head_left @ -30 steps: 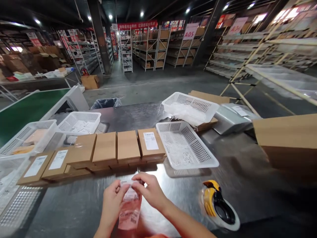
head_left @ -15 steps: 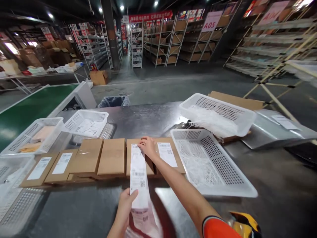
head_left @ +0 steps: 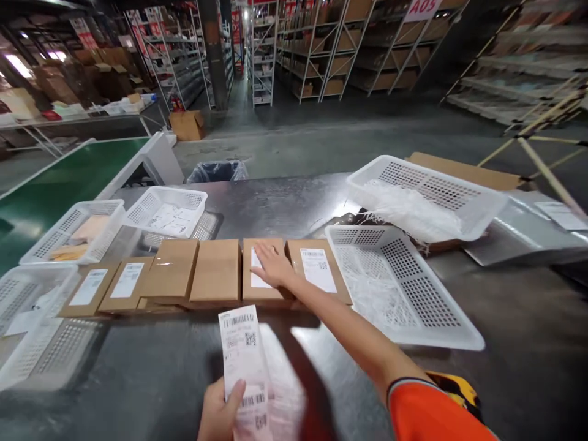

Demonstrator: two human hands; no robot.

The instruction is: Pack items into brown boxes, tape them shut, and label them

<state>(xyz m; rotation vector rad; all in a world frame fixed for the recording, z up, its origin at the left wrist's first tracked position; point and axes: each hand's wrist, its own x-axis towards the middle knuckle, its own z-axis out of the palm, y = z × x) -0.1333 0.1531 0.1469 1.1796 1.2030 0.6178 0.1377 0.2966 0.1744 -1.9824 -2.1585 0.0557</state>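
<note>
At 10 o'clock from the right hand (head_left: 272,266), far off, runs a green belt (head_left: 87,158). Just past 9 o'clock a white basket (head_left: 51,237) holds pinkish and yellow packets (head_left: 76,245); at 10 o'clock, closer in, another basket (head_left: 197,211) holds white papers (head_left: 172,220). At 9 o'clock come two boxes with white labels (head_left: 87,288), then two boxes without labels on top (head_left: 215,269). At 7 o'clock the left hand (head_left: 221,407) pinches a strip of printed labels (head_left: 243,346) between thumb and fingers, its free end pointing near 12 o'clock. The right hand rests palm down, fingers a little spread, partly covering the label (head_left: 258,278) on the next box (head_left: 264,296). At 3 o'clock, just beside it, stands one more labelled box (head_left: 294,252). Beyond that, a basket of white shredded filler (head_left: 416,294) sits between 3 and 4, a tilted basket (head_left: 408,174) at 2. At 4 o'clock the orange sleeve (head_left: 432,410) partly hides a yellow tape dispenser (head_left: 462,389).
</note>
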